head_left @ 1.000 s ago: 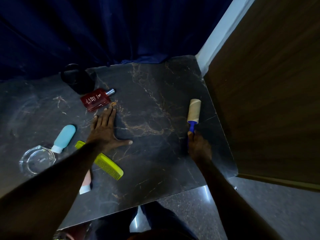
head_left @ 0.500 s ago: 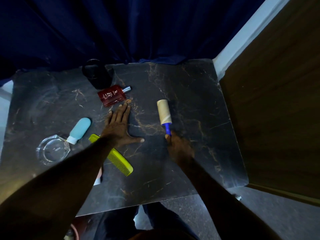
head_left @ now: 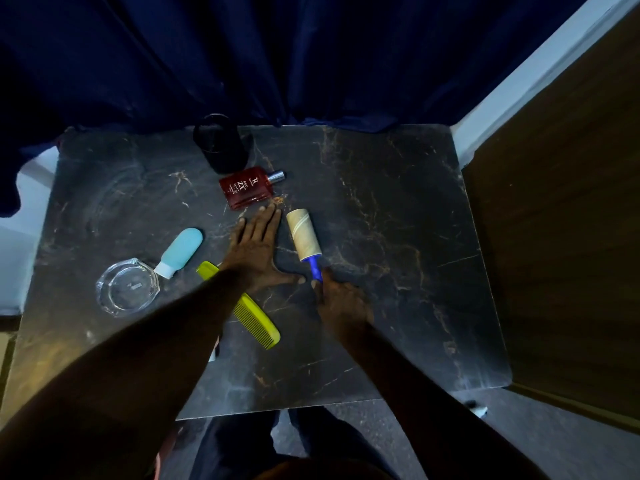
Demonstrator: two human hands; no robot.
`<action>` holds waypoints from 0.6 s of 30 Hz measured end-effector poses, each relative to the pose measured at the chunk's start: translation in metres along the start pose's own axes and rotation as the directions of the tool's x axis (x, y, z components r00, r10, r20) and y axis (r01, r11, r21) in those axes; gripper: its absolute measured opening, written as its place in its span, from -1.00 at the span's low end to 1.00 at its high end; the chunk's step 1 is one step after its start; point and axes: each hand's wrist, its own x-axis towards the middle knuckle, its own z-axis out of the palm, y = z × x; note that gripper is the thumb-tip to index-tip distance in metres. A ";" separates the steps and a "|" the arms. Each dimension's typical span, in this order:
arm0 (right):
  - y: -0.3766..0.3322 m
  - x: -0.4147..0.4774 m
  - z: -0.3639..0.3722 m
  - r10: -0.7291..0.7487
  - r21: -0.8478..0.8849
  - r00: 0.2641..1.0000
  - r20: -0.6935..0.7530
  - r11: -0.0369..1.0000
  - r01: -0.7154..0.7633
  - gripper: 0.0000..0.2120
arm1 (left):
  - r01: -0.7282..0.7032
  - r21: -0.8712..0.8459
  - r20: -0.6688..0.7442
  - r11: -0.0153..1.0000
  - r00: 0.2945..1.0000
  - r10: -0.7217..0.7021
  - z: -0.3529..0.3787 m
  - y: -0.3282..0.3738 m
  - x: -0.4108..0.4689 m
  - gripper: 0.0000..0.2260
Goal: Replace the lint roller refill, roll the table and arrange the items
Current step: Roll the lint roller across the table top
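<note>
The lint roller (head_left: 304, 237) lies with its tan roll on the dark marble table (head_left: 398, 237), blue handle pointing toward me. My right hand (head_left: 341, 303) grips that handle. My left hand (head_left: 258, 249) rests flat on the table with fingers spread, just left of the roll and just below the red perfume bottle (head_left: 247, 187). A yellow comb (head_left: 254, 320) lies partly under my left forearm. A light blue tube (head_left: 180, 251) and a clear glass ashtray (head_left: 126, 291) sit at the left. A black cup (head_left: 220, 143) stands at the back.
A dark blue curtain (head_left: 277, 57) hangs along the table's far edge. A wooden panel (head_left: 561, 237) borders the right side. A small white object (head_left: 213, 351) peeks from under my left forearm. My legs show below the table's near edge.
My right hand has rolled the lint roller leftward across the table, from near the right edge to beside my left hand. The left hand stayed flat in place.
</note>
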 end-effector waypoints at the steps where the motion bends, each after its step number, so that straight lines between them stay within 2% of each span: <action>1: 0.000 0.001 0.000 -0.029 -0.010 1.000 -0.007 1.000 0.029 -0.65 | 0.000 0.001 0.000 1.000 1.000 0.000 0.000 0.000 0.000 0.40; 5: 0.000 -0.001 -0.007 -0.080 -0.006 0.995 -0.066 0.997 0.080 -0.66 | 0.005 -0.003 -0.004 1.000 1.000 -0.005 0.001 0.000 0.000 0.41; 7: 0.001 0.002 -0.013 -0.052 0.030 0.998 0.019 0.998 0.052 -0.65 | 0.006 -0.013 0.000 1.000 1.000 -0.006 0.001 -0.001 0.001 0.42; 9: 0.001 0.007 -0.020 -0.007 -0.018 1.000 -0.030 1.000 0.006 -0.27 | 0.007 -0.014 0.013 1.000 1.000 -0.007 0.001 -0.002 0.002 0.43; 10: 0.002 0.008 -0.020 0.008 -0.062 0.999 -0.041 0.998 -0.010 -0.18 | 0.007 -0.011 0.018 1.000 1.000 -0.007 0.001 -0.002 0.002 0.43; 11: 0.004 0.008 -0.020 0.021 -0.058 0.999 -0.031 0.998 -0.022 -0.23 | 0.007 -0.007 0.021 1.000 1.000 -0.007 0.001 -0.002 0.002 0.43; 13: 0.010 0.006 -0.019 0.012 0.007 1.000 0.005 1.000 -0.012 -0.59 | 0.013 -0.002 0.023 1.000 1.000 -0.013 0.001 -0.002 0.002 0.42; 14: 0.015 0.005 -0.018 0.005 0.001 1.000 0.016 1.000 -0.005 -0.71 | 0.014 -0.001 0.024 1.000 1.000 -0.014 0.001 -0.001 0.002 0.42; 18: 0.030 0.018 -0.022 0.073 -0.099 0.975 0.212 0.994 -0.053 -0.70 | 0.016 0.003 0.024 1.000 1.000 -0.016 0.001 0.000 0.002 0.43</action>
